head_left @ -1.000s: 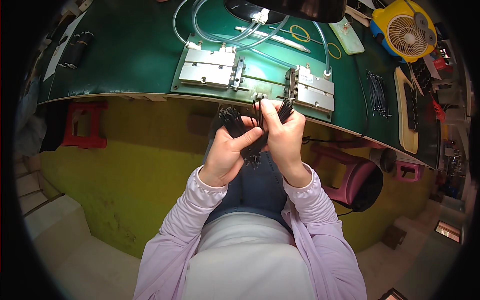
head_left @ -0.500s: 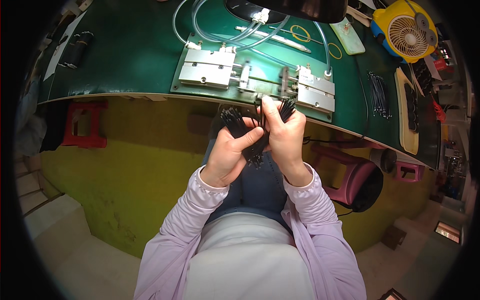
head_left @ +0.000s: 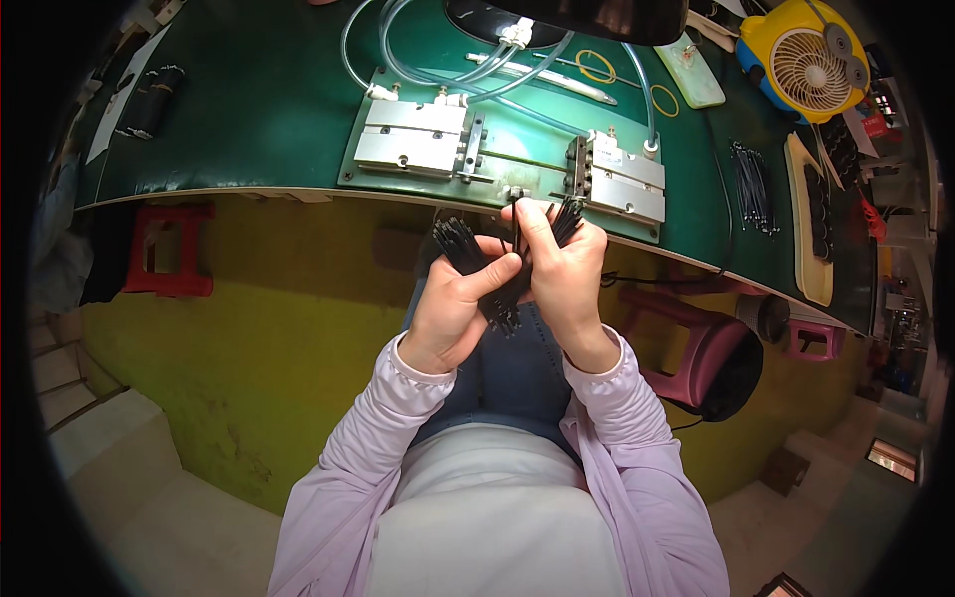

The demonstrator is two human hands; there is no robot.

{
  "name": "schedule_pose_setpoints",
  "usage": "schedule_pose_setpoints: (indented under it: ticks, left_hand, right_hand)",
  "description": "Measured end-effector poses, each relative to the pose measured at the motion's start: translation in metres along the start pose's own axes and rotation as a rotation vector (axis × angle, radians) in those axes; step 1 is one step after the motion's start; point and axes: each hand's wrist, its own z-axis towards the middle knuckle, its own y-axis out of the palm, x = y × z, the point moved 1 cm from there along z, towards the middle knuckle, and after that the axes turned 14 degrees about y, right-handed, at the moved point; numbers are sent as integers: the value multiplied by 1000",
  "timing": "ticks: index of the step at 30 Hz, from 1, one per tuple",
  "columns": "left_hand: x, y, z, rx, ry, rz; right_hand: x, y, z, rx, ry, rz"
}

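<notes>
My left hand (head_left: pixel 444 306) is closed round a thick bundle of short black wires (head_left: pixel 460 242) with pale tips, fanned out at its upper end. Close beside it, my right hand (head_left: pixel 569 267) grips another bunch of black wires (head_left: pixel 569 221) between palm and fingers. Its thumb and forefinger pinch at the front edge of a metal base plate (head_left: pixel 517 171), by a small metal piece. On that plate, a left air cylinder block (head_left: pixel 410 137) and a right air cylinder block (head_left: pixel 629 181) face each other, their dark jaws apart. The wire ends between my hands overlap and are hard to separate.
Clear air hoses (head_left: pixel 398 45) run behind the blocks. To the right lie a wire bundle (head_left: pixel 753 187), a cream tray (head_left: pixel 808 224) and a yellow fan (head_left: pixel 808 65). Another black bundle (head_left: pixel 151 101) rests at the left. Pink stool (head_left: pixel 686 338) and red stool (head_left: pixel 171 249) stand below the table.
The jaws between the two cylinder blocks, blurred and nearer each other before, have drawn back toward their blocks and stand still. Both hands have shifted only slightly and keep their wires.
</notes>
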Motion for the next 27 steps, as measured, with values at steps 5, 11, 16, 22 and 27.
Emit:
schedule_pose_setpoints:
  ticks: [5, 11, 16, 22, 27]
  left_hand:
    - [-3, -2, 2, -26, 15, 8]
    - [1, 4, 1, -17, 6, -14]
    - [3, 6, -2, 11, -2, 3]
    - [3, 5, -1, -3, -8, 5]
    - [-1, 1, 1, 2, 7, 18]
  right_hand:
    - [3, -1, 3, 7, -11, 31]
    - [5, -6, 4, -31, 28, 40]
    - [-4, 2, -4, -16, -19, 14]
    - [-1, -2, -1, 6, -43, -39]
    - [1, -4, 3, -11, -21, -17]
